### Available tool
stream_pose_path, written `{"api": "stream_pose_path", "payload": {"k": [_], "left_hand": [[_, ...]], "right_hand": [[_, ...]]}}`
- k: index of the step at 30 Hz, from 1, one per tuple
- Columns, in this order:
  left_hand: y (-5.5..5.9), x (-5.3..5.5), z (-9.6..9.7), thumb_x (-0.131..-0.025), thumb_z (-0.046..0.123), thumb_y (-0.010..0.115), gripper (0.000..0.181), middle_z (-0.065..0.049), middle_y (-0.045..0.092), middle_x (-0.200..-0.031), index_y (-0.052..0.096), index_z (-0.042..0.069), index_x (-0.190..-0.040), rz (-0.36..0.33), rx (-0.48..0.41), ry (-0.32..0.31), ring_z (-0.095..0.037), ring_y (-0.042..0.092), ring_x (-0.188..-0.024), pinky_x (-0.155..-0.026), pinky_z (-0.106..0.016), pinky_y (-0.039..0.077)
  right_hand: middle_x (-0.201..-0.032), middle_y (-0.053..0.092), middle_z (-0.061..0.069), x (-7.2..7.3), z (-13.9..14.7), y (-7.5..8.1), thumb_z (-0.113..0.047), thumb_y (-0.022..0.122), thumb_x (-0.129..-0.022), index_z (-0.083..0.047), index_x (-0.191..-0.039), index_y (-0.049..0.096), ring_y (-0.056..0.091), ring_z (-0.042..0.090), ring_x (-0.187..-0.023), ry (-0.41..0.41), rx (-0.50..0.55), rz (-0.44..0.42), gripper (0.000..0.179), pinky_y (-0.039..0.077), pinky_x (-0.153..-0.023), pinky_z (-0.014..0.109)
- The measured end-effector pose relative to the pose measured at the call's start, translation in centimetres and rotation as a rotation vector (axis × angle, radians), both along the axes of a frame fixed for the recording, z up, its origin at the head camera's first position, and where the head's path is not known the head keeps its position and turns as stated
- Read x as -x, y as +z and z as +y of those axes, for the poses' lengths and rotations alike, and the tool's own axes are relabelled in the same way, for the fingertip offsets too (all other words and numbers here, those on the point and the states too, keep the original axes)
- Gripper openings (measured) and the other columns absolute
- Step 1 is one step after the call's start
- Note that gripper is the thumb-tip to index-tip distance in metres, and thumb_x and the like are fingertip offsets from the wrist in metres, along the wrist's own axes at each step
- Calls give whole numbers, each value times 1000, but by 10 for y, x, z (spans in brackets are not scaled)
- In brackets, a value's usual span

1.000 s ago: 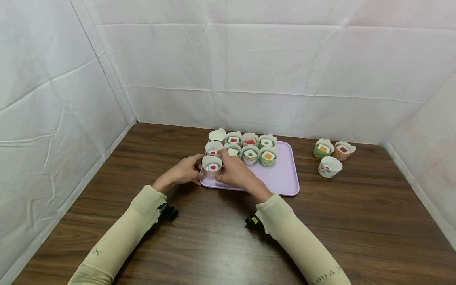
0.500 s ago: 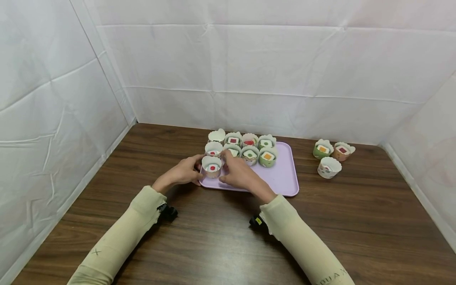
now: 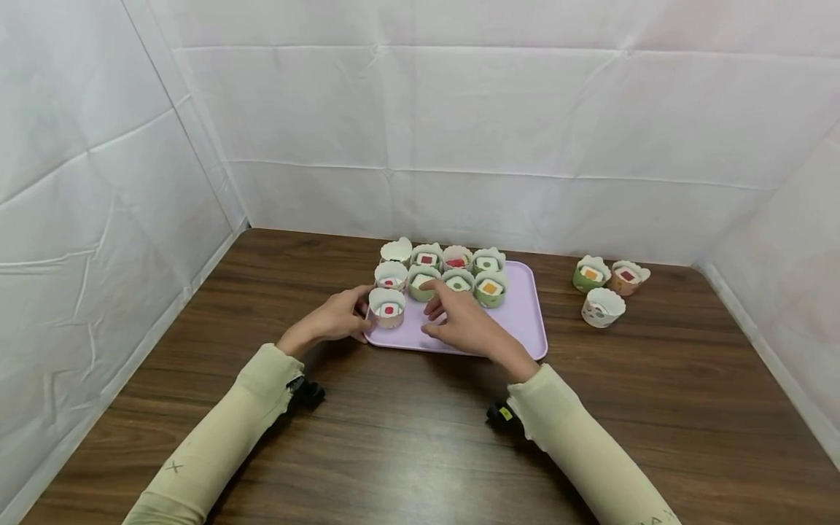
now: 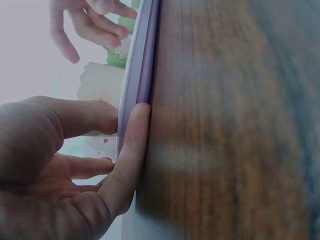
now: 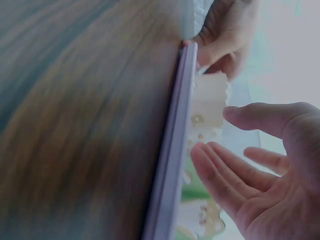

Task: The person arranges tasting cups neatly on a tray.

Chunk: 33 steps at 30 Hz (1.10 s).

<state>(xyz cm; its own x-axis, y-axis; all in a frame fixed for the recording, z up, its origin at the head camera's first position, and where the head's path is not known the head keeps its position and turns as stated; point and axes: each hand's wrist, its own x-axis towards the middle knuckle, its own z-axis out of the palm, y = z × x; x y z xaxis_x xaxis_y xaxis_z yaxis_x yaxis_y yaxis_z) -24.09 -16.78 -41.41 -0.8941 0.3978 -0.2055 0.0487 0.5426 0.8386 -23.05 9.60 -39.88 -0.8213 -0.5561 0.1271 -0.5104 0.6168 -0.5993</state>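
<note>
On the lilac tray (image 3: 515,328) stand several scalloped paper cups holding small white squares with coloured centres. My left hand (image 3: 337,315) is at the tray's left edge, beside the nearest pink cup (image 3: 387,317). In the left wrist view its thumb (image 4: 95,117) and a finger (image 4: 131,145) lie on either side of the tray's rim and pinch it. My right hand (image 3: 462,324) hovers over the tray in front of the green cup (image 3: 420,292), its fingers relaxed and apart. Nothing is between them in the right wrist view.
To the tray's right on the brown wooden table (image 3: 420,452) stand a green cup (image 3: 587,281), an orange cup (image 3: 623,284) and a white spotted cup (image 3: 600,312). White cloth walls (image 3: 472,124) rise behind and at both sides.
My right hand has let go of the front-left pink cup and moved right, away from it. The left hand stays at the tray's left edge; the cup stands where it was.
</note>
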Motion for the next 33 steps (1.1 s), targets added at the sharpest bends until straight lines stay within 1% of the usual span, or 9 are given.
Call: {"api": "stream_pose_path", "payload": {"k": [6,11,16,21,25,26,28,31,33], "left_hand": [[0,-1,0,-90,-9,63,82,-26,53,-114,23,-5,-161,10,2,-4,-22,69,-76,-70,-34,68],[1,-1,-1,-90,-8,63,82,-25,52,-115,22,-4,-161,6,13,-4,-22,70,-77,-71,-34,68],[2,-1,0,-91,-7,63,82,-23,50,-114,21,-4,-162,-1,19,-6,-22,69,-79,-72,-34,68],[3,-2,0,-91,-7,63,82,-24,51,-115,22,-4,-162,-6,13,3,-22,69,-78,-71,-33,68],[3,-2,0,-90,-7,63,83,-24,51,-115,22,-4,-162,-3,9,4,-21,69,-78,-72,-33,68],[2,-2,0,-90,-7,63,83,-24,51,-115,22,-4,-162,-3,8,4,-21,69,-78,-72,-33,68],[2,-3,0,-90,-7,63,83,-23,50,-114,22,-3,-162,-1,10,3,-21,68,-79,-72,-33,68],[2,-3,0,-90,-7,62,83,-23,50,-114,22,-3,-162,1,9,2,-21,68,-79,-72,-33,68],[2,-3,0,-89,-7,62,83,-23,50,-114,22,-3,-162,3,8,1,-20,68,-78,-72,-33,68]], "right_hand": [[-112,74,14,-2,26,6,-12,75,-93,-3,-143,49,73,23,-100,21,47,3,58,66,-85,38],[-111,74,15,0,52,6,-10,76,-93,-2,-139,54,73,23,-98,21,76,72,52,66,-82,40],[-111,73,15,1,84,9,-11,75,-94,-3,-135,59,73,24,-98,-29,74,114,45,65,-80,39],[-113,74,17,6,116,18,-11,75,-94,-4,-134,60,74,29,-99,-103,69,134,43,66,-80,39],[-114,73,20,10,143,26,-12,74,-96,-3,-132,61,73,28,-100,-171,106,129,40,63,-82,25],[-115,73,21,10,149,28,-12,74,-96,-2,-132,61,72,25,-100,-188,117,126,39,61,-81,20],[-116,73,20,10,162,31,-15,73,-97,-4,-131,61,70,14,-100,-226,130,118,38,57,-80,12],[-120,71,18,11,180,32,-20,73,-97,-5,-133,61,64,-1,-98,-282,140,106,40,53,-79,6],[-125,69,17,12,192,31,-24,73,-97,-8,-135,60,63,-1,-102,-319,138,86,43,51,-81,4]]}}
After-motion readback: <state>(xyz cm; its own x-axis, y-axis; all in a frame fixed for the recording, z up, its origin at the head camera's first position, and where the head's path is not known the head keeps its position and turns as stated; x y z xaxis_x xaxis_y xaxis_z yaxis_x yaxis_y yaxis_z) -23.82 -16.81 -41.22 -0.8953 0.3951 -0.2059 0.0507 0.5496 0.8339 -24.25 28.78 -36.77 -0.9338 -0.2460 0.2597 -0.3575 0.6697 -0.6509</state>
